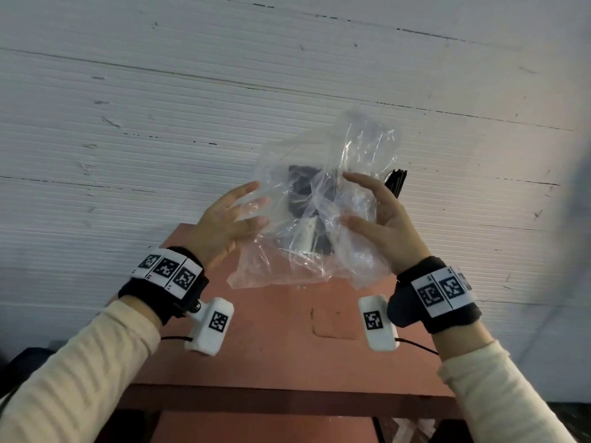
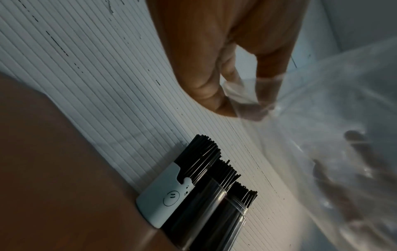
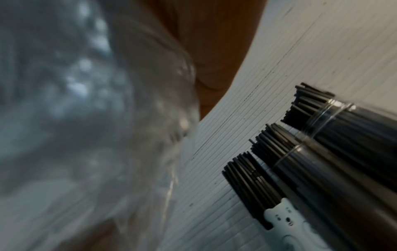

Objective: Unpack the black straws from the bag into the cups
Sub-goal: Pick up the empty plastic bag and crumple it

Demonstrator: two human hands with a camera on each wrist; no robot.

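A: What are the hands doing?

B: Both hold a crumpled clear plastic bag up in front of the ribbed white wall, above the reddish-brown worktop. The left hand is at the bag's nine o'clock edge, its fingers spread and lying along the film. In the left wrist view its thumb and a fingertip pinch a fold of the bag.

A: And the right?

B: The right hand is at the three o'clock edge, fingers loosely spread with the thumb against the plastic. Whether they pinch it I cannot tell; the right wrist view shows only blurred film.

A: Where are the black straws?

B: The black straws stand upright in three cups at the wall, seen through the bag from the head view. One is a white cup with a printed face; two clear cups stand just beside it, touching in a row. Straw tips also show at the bag's two o'clock.

A: Anything inside the bag?

B: Too crumpled to tell.
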